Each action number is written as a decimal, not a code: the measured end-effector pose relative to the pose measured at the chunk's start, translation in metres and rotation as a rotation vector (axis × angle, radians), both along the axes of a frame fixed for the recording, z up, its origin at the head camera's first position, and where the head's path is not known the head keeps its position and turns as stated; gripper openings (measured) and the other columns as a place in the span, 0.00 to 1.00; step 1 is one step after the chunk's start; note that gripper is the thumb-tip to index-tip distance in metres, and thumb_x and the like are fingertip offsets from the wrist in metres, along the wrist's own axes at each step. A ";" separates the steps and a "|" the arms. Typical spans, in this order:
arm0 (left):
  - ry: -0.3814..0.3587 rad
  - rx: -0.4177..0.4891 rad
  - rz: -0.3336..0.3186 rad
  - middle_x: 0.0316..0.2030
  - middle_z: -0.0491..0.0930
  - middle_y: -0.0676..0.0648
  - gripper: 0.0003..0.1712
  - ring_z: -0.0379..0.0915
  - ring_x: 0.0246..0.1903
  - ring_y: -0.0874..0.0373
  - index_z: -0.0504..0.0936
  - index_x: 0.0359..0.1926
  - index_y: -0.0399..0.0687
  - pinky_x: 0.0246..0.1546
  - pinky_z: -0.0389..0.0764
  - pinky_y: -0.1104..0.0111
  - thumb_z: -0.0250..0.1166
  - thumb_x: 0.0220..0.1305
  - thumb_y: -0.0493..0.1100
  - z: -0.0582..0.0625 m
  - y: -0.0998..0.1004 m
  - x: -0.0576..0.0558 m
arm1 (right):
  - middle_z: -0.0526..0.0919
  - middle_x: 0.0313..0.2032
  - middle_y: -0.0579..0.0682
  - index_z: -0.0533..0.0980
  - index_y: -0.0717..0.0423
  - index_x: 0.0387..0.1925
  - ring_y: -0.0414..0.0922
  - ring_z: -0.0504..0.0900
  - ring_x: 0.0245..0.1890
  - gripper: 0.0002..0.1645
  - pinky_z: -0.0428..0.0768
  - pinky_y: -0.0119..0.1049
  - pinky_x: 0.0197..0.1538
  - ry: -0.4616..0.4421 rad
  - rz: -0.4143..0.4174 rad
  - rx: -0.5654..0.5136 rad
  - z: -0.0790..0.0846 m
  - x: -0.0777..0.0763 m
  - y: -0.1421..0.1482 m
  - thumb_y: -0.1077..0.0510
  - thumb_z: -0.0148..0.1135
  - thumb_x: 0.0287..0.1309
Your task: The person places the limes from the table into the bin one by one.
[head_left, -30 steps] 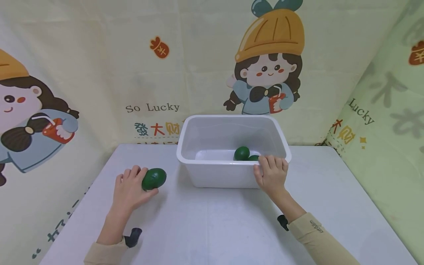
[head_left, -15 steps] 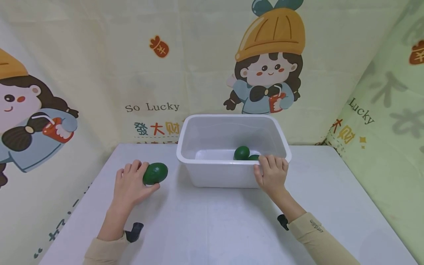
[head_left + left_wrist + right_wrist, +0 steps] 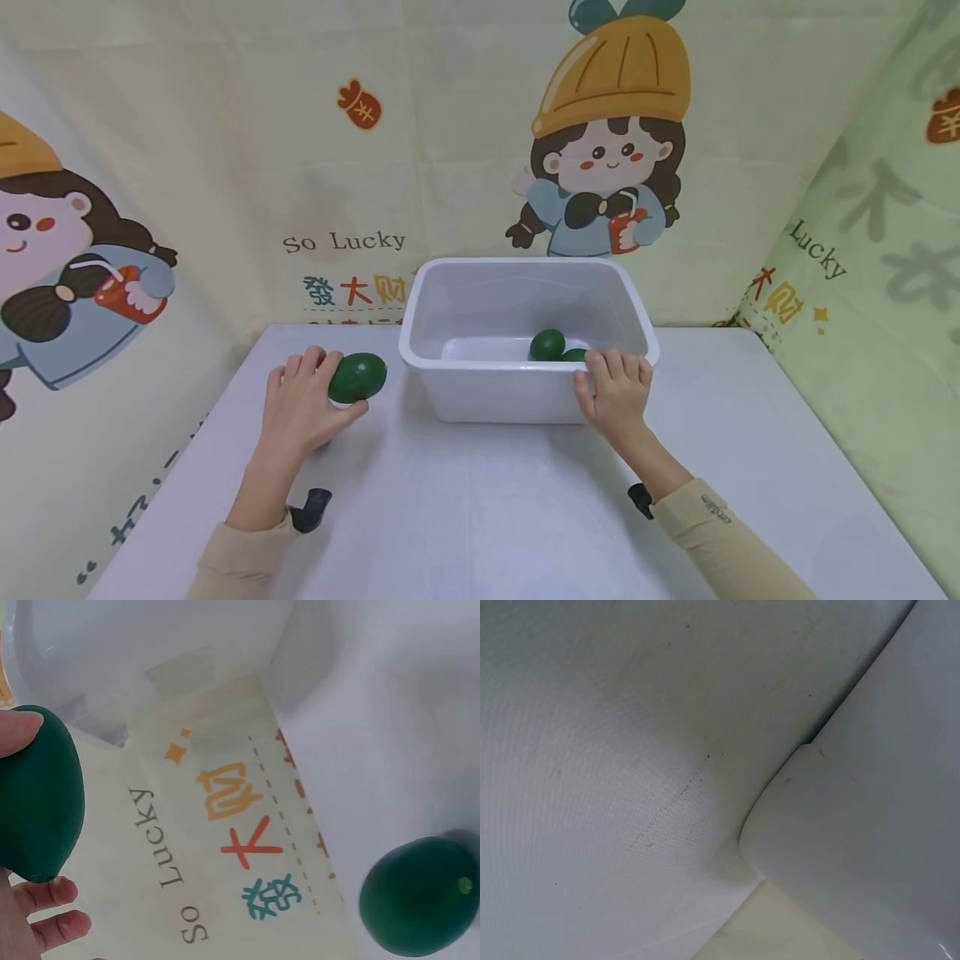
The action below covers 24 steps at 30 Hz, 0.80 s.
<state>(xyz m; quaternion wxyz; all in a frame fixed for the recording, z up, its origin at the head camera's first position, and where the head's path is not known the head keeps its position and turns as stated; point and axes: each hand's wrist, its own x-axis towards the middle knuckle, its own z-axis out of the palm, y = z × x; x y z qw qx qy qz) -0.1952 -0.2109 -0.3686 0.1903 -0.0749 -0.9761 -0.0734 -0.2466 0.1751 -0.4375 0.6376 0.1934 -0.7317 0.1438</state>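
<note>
My left hand [image 3: 303,408] holds a smooth dark green avocado [image 3: 358,377] between thumb and fingers, raised above the table left of the white plastic bin [image 3: 502,396]. In the left wrist view the held avocado [image 3: 45,795] shows its pointed end, with the thumb on its upper part. Another avocado [image 3: 420,896] lies on the table, mostly hidden by the left hand in the head view. My right hand [image 3: 618,396] grips the bin's front rim near its right corner, fingers hooked over it. Inside the bin sit an avocado [image 3: 547,344] and a partly hidden avocado [image 3: 574,355].
The bin stands at the back of the white table [image 3: 480,508], close to a printed cloth backdrop [image 3: 465,167]. Cloth also hangs along the left and right sides. In the right wrist view the bin's wall [image 3: 855,825] meets the tabletop.
My left hand has risen and shifted slightly right with the avocado, moving away from the tabletop. The right hand and the bin have stayed in place.
</note>
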 end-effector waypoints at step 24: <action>0.070 0.026 -0.036 0.46 0.65 0.38 0.40 0.58 0.46 0.41 0.70 0.52 0.40 0.49 0.58 0.45 0.66 0.41 0.59 0.022 0.010 -0.007 | 0.71 0.26 0.54 0.72 0.59 0.29 0.54 0.64 0.27 0.22 0.58 0.49 0.38 0.002 -0.001 -0.006 0.001 0.000 0.000 0.45 0.41 0.61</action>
